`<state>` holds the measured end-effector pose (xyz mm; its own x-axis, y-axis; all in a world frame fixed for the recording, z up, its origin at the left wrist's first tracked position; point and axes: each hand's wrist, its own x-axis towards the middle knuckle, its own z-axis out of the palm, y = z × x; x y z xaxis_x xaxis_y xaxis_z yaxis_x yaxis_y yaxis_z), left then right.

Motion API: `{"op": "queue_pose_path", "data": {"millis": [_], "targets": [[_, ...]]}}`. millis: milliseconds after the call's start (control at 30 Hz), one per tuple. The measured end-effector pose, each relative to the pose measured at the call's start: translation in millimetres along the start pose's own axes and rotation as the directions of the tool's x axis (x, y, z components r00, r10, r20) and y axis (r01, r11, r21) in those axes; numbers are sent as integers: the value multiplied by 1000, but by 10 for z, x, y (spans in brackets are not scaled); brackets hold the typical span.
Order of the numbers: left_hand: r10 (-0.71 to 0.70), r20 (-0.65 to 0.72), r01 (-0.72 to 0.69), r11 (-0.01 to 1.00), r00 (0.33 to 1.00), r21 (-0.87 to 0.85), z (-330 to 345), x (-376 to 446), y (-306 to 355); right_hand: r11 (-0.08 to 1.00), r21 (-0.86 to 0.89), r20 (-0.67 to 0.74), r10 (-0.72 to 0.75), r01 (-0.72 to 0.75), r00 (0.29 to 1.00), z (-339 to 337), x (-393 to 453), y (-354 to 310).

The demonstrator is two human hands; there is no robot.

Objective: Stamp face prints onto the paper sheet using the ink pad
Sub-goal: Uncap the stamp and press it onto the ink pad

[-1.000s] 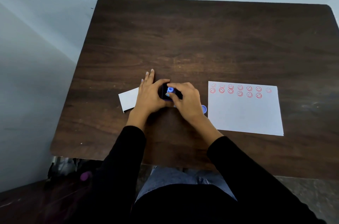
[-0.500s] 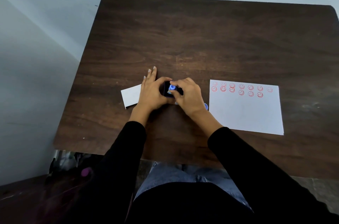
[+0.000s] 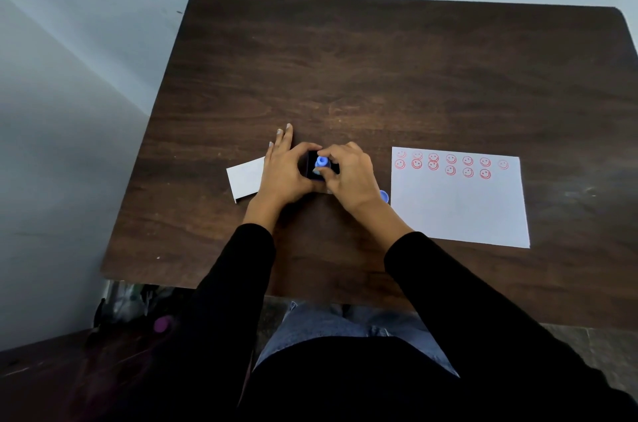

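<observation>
Evidently pinched the blue stamp in the right hand over the ink pad gripped by the left hand — risked faint prints on the paper sheet nearby from uneven inking.

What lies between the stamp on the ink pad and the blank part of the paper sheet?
Almost nothing: bare table and a small blue cap at the paper sheet edge, low beside the right hand. The stamp can lift over it.

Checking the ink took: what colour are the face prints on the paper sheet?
Red, on the white paper sheet; the face prints show best in the head view.
</observation>
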<state>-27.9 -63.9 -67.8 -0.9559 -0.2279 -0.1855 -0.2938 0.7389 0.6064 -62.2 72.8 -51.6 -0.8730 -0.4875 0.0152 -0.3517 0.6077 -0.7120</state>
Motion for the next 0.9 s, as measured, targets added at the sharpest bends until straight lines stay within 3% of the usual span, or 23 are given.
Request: {"op": "queue_pose_path", "data": {"millis": [900], "targets": [[10, -5, -10, 1000, 1000, -3, 19, 19, -26, 995, -91, -11, 43, -44, 999, -32, 20, -135]]}}
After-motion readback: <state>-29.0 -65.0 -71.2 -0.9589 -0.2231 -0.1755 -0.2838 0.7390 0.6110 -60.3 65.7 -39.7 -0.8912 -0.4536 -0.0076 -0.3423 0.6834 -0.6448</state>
